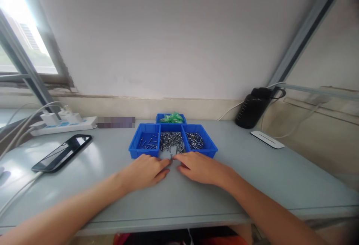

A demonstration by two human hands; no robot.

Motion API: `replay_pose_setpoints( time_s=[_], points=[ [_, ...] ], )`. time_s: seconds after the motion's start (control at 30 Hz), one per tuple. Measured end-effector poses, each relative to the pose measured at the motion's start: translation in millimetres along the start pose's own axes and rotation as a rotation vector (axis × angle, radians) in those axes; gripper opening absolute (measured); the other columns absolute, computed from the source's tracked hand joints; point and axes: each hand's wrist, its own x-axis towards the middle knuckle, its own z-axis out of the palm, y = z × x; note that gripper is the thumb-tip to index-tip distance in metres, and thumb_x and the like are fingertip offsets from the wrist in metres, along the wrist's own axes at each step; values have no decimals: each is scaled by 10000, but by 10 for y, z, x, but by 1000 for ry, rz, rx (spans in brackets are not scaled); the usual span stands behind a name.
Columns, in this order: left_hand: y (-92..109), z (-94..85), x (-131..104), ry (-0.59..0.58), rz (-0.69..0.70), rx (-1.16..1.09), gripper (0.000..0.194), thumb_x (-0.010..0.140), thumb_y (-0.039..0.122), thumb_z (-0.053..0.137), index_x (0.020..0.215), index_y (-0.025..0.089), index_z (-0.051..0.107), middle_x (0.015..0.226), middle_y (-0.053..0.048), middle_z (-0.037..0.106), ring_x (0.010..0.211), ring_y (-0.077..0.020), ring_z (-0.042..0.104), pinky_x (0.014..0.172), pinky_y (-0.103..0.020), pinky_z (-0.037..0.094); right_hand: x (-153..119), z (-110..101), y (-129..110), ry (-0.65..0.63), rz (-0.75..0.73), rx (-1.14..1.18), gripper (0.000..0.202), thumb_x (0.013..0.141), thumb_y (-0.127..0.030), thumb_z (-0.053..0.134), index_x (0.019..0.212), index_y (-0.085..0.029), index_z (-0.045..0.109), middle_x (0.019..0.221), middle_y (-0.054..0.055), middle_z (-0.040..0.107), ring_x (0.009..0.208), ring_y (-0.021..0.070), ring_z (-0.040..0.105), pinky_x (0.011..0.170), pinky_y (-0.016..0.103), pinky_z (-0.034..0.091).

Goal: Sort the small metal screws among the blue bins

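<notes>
Small metal screws (171, 139) lie heaped in the middle, between two blue bins. The left blue bin (134, 148) holds several scattered screws, and the right blue bin (210, 150) holds a denser pile. My left hand (146, 170) rests on the table in front of the left bin, thumb and forefinger apart, fingertip at a small screw (171, 158). From the other side my right hand (198, 166) reaches toward that same screw, its forefinger stretched out and thumb apart. Neither hand visibly grips anything. Behind the heap, a blue bin (158, 116) contains green plastic packets (173, 118).
A phone (63, 153) with a cable and a white power strip (67, 124) are on the left of the grey table (168, 204). At the right stand a black bottle (252, 108) and a flat white device (267, 139). The wall rises behind the bins.
</notes>
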Motion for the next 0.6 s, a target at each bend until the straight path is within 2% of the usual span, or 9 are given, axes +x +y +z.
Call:
replay_pose_setpoints(
  time_s=[0.1,0.33,0.5,0.6],
  points=[
    [4,4,6,-8,69,-66,226,915,316,342,1011,216,520,779,-16,652,685,-178,631,561,-248,430,-3,-8,-11,-40,5,-20,263,872,-287,370,1041,-181,542,913,78,634,835,210,595,639,273,375],
    [-4,29,13,43,126,-101,187,910,296,370,900,204,532,816,-1,627,689,-147,611,570,-238,404,3,-16,-28,-45,31,-45,338,873,-299,361,1175,-199,476,870,74,642,799,212,598,599,261,353],
    [7,15,18,58,156,-101,188,914,280,365,914,199,535,855,-7,607,701,-138,594,591,-239,405,16,-29,-57,-58,-3,-54,270,849,-231,368,1057,-196,537,810,53,635,706,176,581,546,238,308],
    [5,27,25,74,171,-96,204,916,267,354,909,193,545,843,-14,593,706,-133,582,601,-234,405,25,-13,-47,-44,-18,-51,311,850,-247,368,1114,-201,524,817,58,640,729,188,578,560,244,311]
  ],
)
